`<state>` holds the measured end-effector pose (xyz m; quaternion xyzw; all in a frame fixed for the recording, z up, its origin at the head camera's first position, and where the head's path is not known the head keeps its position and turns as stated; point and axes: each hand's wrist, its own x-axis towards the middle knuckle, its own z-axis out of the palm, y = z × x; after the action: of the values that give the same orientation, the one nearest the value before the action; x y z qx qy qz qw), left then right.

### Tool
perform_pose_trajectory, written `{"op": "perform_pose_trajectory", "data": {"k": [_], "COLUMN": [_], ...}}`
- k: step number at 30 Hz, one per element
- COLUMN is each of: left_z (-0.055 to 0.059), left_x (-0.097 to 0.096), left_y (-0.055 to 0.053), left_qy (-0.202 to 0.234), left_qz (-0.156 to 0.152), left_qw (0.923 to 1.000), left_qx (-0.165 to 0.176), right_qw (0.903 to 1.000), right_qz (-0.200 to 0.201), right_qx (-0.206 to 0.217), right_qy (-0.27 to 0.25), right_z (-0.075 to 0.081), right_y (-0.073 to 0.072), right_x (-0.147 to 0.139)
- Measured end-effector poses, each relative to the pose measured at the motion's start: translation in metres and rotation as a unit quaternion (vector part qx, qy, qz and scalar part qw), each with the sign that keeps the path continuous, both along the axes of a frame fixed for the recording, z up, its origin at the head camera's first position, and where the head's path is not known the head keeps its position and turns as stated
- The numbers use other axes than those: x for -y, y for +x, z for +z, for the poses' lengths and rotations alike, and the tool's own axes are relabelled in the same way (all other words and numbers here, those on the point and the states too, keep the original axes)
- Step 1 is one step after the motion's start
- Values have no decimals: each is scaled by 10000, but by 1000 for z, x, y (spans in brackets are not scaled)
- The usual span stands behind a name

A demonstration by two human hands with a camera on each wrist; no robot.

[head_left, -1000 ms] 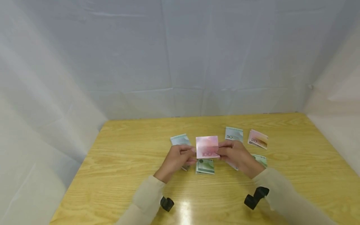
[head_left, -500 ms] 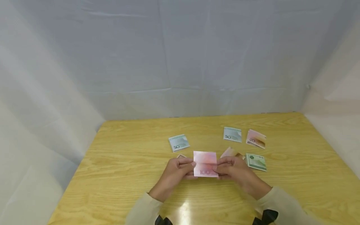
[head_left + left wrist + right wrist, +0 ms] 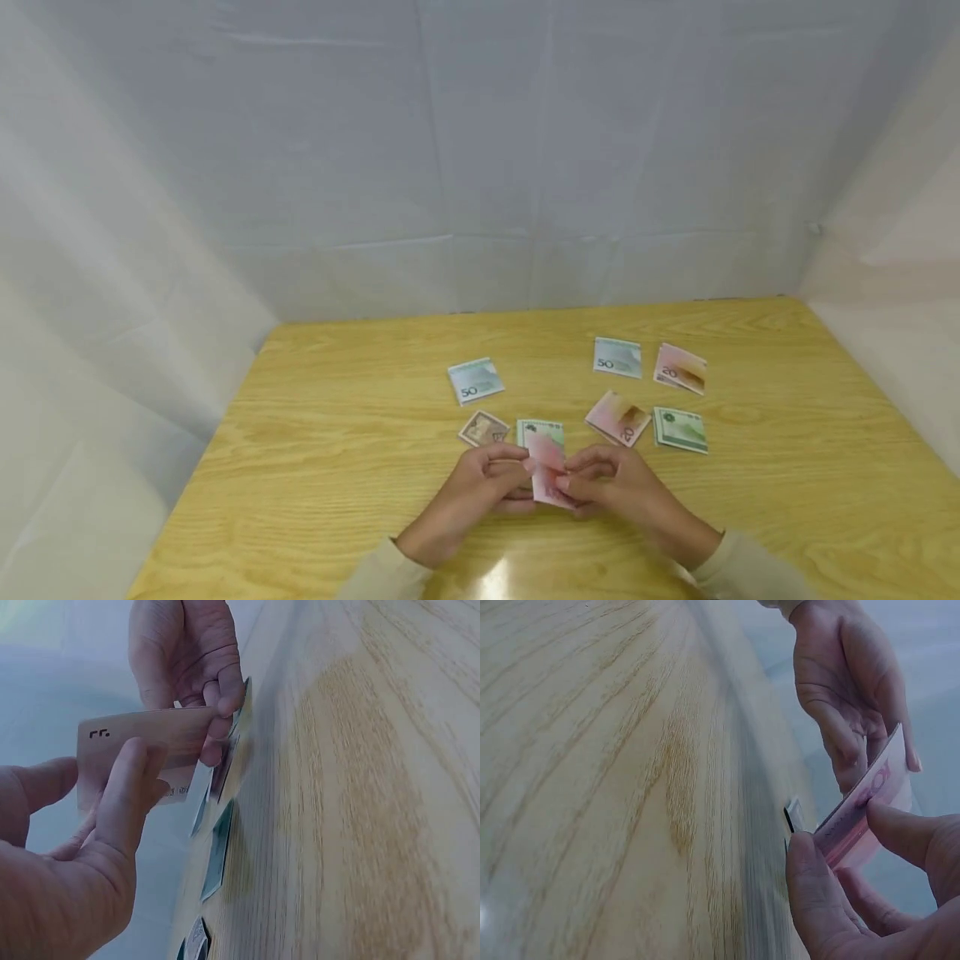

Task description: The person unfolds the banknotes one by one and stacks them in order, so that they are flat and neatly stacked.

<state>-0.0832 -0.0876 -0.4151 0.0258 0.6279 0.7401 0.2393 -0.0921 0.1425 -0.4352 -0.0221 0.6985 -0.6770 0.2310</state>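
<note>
A folded pink 100 banknote (image 3: 548,458) is held up over the table between both hands, tilted. My left hand (image 3: 483,492) pinches its left edge, the thumb on the front. My right hand (image 3: 626,492) grips the lower right side, thumb in front and fingers behind. In the left wrist view the back of the banknote (image 3: 142,750) shows, with left fingers (image 3: 124,787) lying across it. The right wrist view shows its printed front (image 3: 877,784) beside the right thumb (image 3: 900,829). Just beyond the hands lies a folded green banknote (image 3: 542,429), partly covered by the pink one.
On the wooden table (image 3: 337,433) lie a brownish folded note (image 3: 483,428), two blue-green 50 notes (image 3: 476,381) (image 3: 617,357), two folded 20 notes (image 3: 618,418) (image 3: 680,368) and another green note (image 3: 680,430). White sheeting (image 3: 495,167) hangs behind and at both sides.
Both hands have drawn the pink banknote back toward the body, uncovering the notes behind. It was flat-on to the head camera and is now turned and tilted, with the hands closer together.
</note>
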Motion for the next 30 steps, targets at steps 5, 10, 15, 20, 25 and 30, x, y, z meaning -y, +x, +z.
{"op": "perform_pose_trajectory", "data": {"k": [5, 10, 15, 20, 25, 30], "left_z": [-1, -2, -2, -4, -4, -3], "left_x": [-4, -7, -8, -11, -12, -10], "left_y": [3, 4, 6, 6, 8, 10], "left_qy": [90, 145, 81, -30, 51, 132], "left_qz": [-130, -180, -236, -202, -229, -318], "left_qw": [9999, 9997, 9996, 9993, 9987, 9985], "left_qx": [52, -17, -142, -323, -446, -415], "right_qw": [9991, 9976, 9968, 9970, 9970, 9969], "right_qz": [413, 640, 770, 743, 740, 789], "right_qx": [38, 68, 40, 20, -42, -61], "right_qy": [-130, -251, -228, -209, -228, -11], "right_z": [2, 7, 12, 17, 20, 22], "right_y": [5, 10, 12, 15, 15, 15], "right_x": [2, 4, 5, 8, 8, 4]}}
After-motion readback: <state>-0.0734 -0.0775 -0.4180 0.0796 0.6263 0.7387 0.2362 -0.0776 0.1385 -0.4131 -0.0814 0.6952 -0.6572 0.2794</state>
